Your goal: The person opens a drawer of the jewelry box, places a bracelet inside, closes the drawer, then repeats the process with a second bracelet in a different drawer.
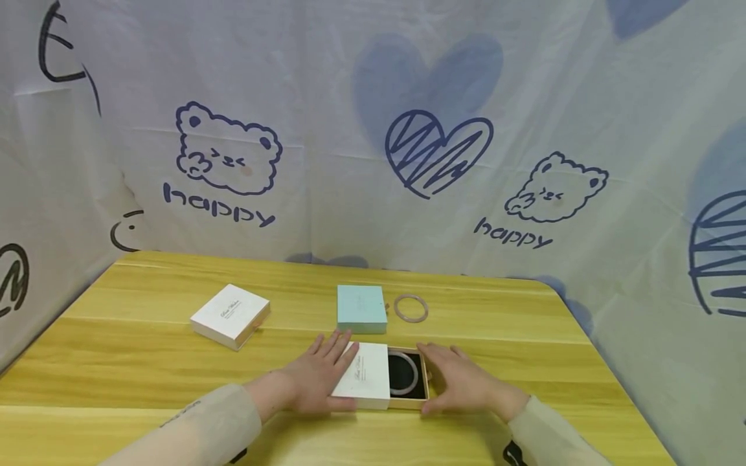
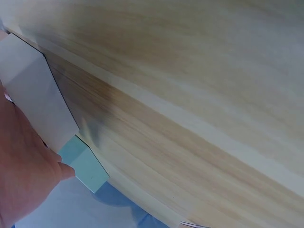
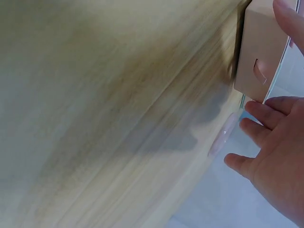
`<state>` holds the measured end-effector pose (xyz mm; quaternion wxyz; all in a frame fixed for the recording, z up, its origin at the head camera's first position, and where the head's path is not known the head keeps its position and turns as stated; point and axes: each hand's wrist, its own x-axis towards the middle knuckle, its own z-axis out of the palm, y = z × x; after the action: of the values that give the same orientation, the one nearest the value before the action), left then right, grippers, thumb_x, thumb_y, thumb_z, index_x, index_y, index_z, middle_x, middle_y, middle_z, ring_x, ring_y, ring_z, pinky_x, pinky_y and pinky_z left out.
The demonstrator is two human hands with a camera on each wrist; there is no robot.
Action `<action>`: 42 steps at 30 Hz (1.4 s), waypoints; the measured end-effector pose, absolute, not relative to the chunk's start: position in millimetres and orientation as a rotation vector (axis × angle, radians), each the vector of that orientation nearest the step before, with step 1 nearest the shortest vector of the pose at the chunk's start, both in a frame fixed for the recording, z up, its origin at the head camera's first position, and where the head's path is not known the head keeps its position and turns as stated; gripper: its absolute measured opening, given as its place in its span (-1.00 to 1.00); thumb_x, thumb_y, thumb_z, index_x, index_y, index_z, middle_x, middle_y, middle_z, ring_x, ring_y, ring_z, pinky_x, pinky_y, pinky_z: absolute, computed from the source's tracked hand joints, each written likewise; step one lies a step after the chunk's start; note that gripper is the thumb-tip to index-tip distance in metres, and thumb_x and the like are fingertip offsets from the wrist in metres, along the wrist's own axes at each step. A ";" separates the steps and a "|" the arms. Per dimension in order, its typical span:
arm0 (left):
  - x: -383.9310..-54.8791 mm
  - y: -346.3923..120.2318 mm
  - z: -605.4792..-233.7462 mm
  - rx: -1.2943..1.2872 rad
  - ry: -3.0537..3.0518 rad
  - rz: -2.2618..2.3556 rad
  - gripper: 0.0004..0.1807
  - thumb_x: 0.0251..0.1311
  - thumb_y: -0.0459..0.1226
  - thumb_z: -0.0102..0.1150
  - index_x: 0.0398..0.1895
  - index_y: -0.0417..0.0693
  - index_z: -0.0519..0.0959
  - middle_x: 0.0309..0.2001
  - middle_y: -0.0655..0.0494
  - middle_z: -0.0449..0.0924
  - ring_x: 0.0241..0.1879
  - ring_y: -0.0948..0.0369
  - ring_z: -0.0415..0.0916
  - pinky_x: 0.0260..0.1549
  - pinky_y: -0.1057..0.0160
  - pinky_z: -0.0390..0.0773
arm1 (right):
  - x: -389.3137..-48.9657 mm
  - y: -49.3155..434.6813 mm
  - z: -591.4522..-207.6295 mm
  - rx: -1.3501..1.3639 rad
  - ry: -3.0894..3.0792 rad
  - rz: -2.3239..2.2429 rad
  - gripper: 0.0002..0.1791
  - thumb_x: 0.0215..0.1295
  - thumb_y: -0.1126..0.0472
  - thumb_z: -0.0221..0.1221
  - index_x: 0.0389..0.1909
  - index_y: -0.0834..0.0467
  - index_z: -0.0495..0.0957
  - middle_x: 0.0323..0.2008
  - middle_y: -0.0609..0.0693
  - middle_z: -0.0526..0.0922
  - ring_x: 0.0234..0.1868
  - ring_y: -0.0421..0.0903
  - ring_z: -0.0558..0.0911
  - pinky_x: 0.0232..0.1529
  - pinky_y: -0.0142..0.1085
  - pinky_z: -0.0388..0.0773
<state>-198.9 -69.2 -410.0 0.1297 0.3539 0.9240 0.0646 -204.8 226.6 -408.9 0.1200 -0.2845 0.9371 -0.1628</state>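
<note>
A white gift box (image 1: pixel 373 372) lies near the table's front with its drawer (image 1: pixel 408 404) pulled partly out to the right. A pale ring-shaped bangle (image 1: pixel 415 375) rests on the drawer's black lining. My left hand (image 1: pixel 315 378) grips the white sleeve from the left, thumb along the near side and fingers across to the far edge. At the drawer's right end, my right hand (image 1: pixel 463 382) holds its corners between thumb and fingers. In the right wrist view, a ribbon pull (image 3: pixel 260 72) shows on the drawer's end face.
Just behind stands a teal box (image 1: pixel 361 307), with a second pale bangle (image 1: pixel 410 309) lying on the table to its right. Another white box (image 1: pixel 230 314) sits at the left. A printed cloth (image 1: pixel 326 162) hangs behind the wooden table (image 1: pixel 146 375).
</note>
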 end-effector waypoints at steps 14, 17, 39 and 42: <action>-199.2 -70.5 -412.1 1.065 2.683 0.198 -0.07 0.27 0.28 -0.31 0.48 -0.15 -0.16 0.49 -0.20 -0.33 0.48 -0.11 -0.36 0.39 -0.17 -0.18 | -208.4 212.1 -408.7 -0.891 2.751 -0.466 0.20 -0.20 -0.21 0.41 0.37 0.36 0.10 0.34 0.27 0.25 0.34 0.22 0.27 0.30 0.24 0.09; -198.7 -70.0 -410.9 1.073 2.683 0.201 -0.07 0.28 0.27 -0.30 0.48 -0.16 -0.16 0.49 -0.21 -0.32 0.47 -0.12 -0.34 0.39 -0.17 -0.16 | -208.5 208.3 -409.2 -0.885 2.755 -0.468 0.20 -0.21 -0.19 0.42 0.37 0.35 0.10 0.35 0.26 0.25 0.34 0.21 0.27 0.31 0.23 0.08; -196.9 -68.3 -410.2 1.035 2.711 0.163 -0.06 0.26 0.29 -0.28 0.48 -0.15 -0.13 0.49 -0.19 -0.29 0.48 -0.09 -0.30 0.40 -0.14 -0.13 | -210.7 181.0 -410.4 -0.928 2.735 -0.453 0.21 -0.21 -0.12 0.44 0.39 0.34 0.05 0.38 0.21 0.20 0.34 0.10 0.32 0.38 0.15 0.00; -196.5 -68.2 -409.0 1.038 2.705 0.166 -0.06 0.26 0.28 -0.28 0.48 -0.15 -0.13 0.49 -0.19 -0.29 0.48 -0.09 -0.30 0.40 -0.14 -0.13 | -211.1 175.2 -408.6 -0.950 2.729 -0.439 0.21 -0.18 -0.09 0.44 0.40 0.36 0.01 0.36 0.22 0.23 0.30 0.07 0.38 0.39 0.12 0.03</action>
<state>-196.5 -68.2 -409.0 0.1195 0.3550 0.9254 0.0569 -211.1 175.2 -408.6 0.1094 -0.3231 0.9281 -0.1493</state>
